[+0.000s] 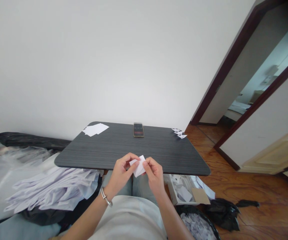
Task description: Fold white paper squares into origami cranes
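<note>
A small folded piece of white paper is held up over the front edge of the dark table. My left hand pinches its left side between thumb and fingers, a metal bracelet on that wrist. On the right side, my right hand grips the paper between thumb and forefinger. Flat white paper sheets lie overlapping at the table's far left corner. Several small folded paper pieces stand in a row at the far right corner.
A phone lies at the table's back middle, near the wall. Below the right edge are a white box of papers and a black bag of paper scraps. Crumpled white cloth is piled at the left.
</note>
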`<action>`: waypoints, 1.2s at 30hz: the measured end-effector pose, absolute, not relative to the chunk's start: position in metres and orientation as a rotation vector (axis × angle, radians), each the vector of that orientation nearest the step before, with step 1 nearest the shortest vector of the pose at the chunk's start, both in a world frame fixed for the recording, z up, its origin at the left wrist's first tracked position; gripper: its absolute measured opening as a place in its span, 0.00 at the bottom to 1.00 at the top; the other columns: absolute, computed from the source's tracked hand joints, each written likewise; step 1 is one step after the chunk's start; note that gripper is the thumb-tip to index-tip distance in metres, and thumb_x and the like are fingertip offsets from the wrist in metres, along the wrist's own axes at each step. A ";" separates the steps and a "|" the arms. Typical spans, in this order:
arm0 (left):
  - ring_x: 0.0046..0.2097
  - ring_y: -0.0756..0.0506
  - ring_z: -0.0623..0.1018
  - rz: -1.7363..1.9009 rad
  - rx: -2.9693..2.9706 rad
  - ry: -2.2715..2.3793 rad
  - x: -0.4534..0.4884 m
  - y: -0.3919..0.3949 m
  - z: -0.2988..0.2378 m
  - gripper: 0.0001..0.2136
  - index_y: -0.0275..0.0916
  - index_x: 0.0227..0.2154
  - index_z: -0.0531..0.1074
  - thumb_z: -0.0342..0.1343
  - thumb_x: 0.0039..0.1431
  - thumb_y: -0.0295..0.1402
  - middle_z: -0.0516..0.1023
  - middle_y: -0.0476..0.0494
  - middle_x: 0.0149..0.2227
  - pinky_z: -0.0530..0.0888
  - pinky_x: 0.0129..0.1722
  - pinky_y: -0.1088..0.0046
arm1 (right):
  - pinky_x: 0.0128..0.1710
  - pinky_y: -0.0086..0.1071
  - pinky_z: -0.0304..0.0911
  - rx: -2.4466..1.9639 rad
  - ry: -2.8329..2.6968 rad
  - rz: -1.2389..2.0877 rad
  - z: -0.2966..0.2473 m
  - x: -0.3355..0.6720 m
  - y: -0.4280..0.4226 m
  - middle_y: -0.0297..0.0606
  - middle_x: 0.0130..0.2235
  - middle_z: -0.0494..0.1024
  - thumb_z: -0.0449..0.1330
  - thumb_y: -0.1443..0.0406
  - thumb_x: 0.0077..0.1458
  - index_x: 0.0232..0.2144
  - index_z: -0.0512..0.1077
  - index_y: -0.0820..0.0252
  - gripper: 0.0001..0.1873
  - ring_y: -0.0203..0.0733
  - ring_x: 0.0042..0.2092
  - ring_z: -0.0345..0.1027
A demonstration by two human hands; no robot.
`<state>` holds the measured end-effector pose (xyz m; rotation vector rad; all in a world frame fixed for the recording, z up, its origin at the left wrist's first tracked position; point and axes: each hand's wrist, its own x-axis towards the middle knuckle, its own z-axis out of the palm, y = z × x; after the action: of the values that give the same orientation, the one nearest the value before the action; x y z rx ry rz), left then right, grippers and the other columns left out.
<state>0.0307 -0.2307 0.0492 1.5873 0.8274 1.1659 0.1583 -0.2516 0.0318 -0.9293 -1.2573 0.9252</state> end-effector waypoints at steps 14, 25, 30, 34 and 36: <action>0.26 0.52 0.67 1.025 1.708 0.937 0.027 -0.228 0.055 0.07 0.35 0.27 0.63 0.51 0.53 0.34 0.67 0.50 0.23 0.64 0.25 0.79 | 0.20 0.24 0.50 -0.977 -1.281 0.911 0.025 0.160 -0.248 0.29 0.19 0.63 0.54 0.62 0.52 0.21 0.65 0.63 0.12 0.31 0.21 0.53; 0.25 0.52 0.66 1.011 1.775 0.973 0.024 -0.226 0.055 0.08 0.36 0.24 0.61 0.50 0.54 0.33 0.65 0.51 0.22 0.62 0.24 0.79 | 0.20 0.25 0.48 -0.993 -1.257 0.908 0.021 0.157 -0.249 0.28 0.19 0.60 0.54 0.61 0.52 0.20 0.62 0.62 0.13 0.31 0.21 0.50; 0.25 0.52 0.67 1.016 1.833 0.998 0.023 -0.226 0.053 0.07 0.36 0.23 0.61 0.49 0.54 0.32 0.66 0.51 0.22 0.63 0.25 0.78 | 0.20 0.25 0.48 -1.001 -1.238 0.907 0.020 0.155 -0.250 0.28 0.19 0.59 0.54 0.60 0.52 0.20 0.62 0.61 0.13 0.31 0.21 0.51; 0.25 0.51 0.67 1.051 1.846 1.021 0.023 -0.226 0.052 0.07 0.36 0.23 0.61 0.49 0.55 0.32 0.66 0.50 0.22 0.63 0.24 0.78 | 0.20 0.25 0.48 -0.996 -1.219 0.919 0.021 0.155 -0.250 0.28 0.18 0.59 0.54 0.60 0.52 0.21 0.62 0.61 0.13 0.30 0.20 0.50; 0.25 0.51 0.67 1.055 1.875 1.032 0.024 -0.227 0.052 0.07 0.36 0.23 0.61 0.49 0.55 0.32 0.67 0.50 0.22 0.63 0.24 0.78 | 0.19 0.25 0.48 -0.998 -1.217 0.925 0.022 0.156 -0.249 0.27 0.18 0.59 0.54 0.60 0.52 0.20 0.62 0.61 0.13 0.30 0.20 0.50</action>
<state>0.0237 -0.2269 0.0517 1.8746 1.0319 1.0554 0.1558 -0.2495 0.0224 -0.9982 -1.2170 0.9254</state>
